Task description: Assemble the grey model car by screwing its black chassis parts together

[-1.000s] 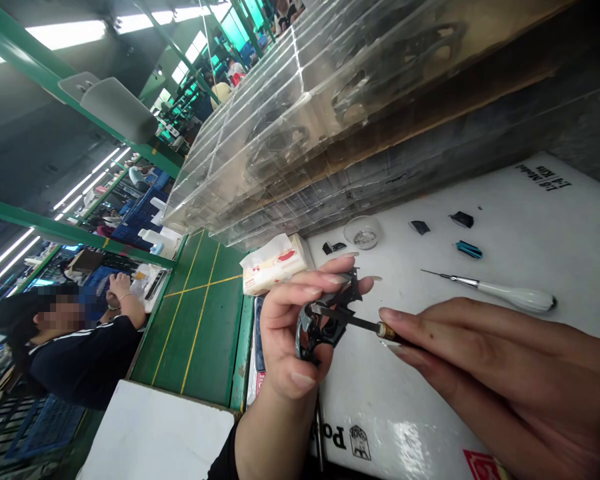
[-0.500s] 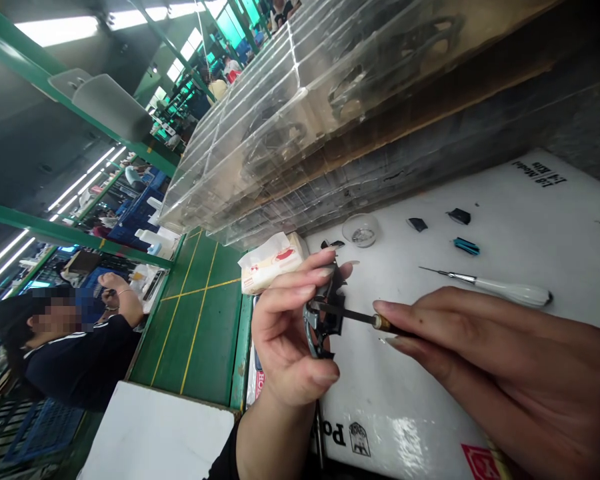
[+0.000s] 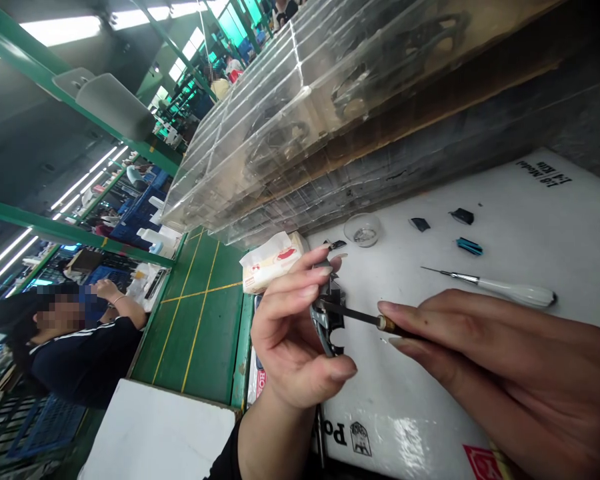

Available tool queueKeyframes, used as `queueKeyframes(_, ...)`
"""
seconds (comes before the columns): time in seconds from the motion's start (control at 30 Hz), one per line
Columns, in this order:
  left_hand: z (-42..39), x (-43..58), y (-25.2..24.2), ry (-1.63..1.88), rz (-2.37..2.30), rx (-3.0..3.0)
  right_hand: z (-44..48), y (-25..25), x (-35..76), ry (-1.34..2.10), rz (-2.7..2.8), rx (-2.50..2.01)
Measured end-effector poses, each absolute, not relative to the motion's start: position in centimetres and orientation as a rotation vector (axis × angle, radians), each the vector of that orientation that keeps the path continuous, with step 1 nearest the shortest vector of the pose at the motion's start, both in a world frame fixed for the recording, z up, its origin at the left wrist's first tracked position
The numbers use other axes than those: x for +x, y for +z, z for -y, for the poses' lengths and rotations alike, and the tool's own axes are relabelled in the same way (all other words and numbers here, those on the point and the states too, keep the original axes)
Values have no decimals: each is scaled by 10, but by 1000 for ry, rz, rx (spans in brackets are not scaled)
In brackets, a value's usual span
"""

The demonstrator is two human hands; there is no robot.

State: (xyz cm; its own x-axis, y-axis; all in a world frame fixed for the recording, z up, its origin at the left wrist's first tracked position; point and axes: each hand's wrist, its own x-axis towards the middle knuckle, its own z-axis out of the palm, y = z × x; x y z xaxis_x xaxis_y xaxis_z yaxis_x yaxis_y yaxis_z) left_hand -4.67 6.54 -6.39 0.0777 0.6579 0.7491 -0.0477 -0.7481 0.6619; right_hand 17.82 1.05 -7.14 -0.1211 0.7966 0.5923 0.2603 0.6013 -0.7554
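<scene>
Right hand: thumb and fingers pinched closed on a flat-bladed tool, gripped beside its brass collar, probably for control. Left hand: half-curled around a dark curved part, raised above the table; inner side turned rightward, seemingly to brace it against the blade, whose tip meets it. White-handled pick: lying beyond the right hand, probably within easy reach. Round clear dish: small bits inside, too small to identify; low walls presumably prevent scattering. Tissue pack: one sheet protruding. Stacked clear boxes: dark curved shapes visible through the walls.
</scene>
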Motion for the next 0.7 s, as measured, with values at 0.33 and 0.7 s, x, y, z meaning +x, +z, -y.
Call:
queueKeyframes(0.33, -66, -44, -65, 1767, -603, 1844, -11, -72, 179, 604, 1694, -845)
queueKeyframes(0.7, -64, -46, -67, 1722, -613, 1808, -12, -70, 182, 558, 1705, -890)
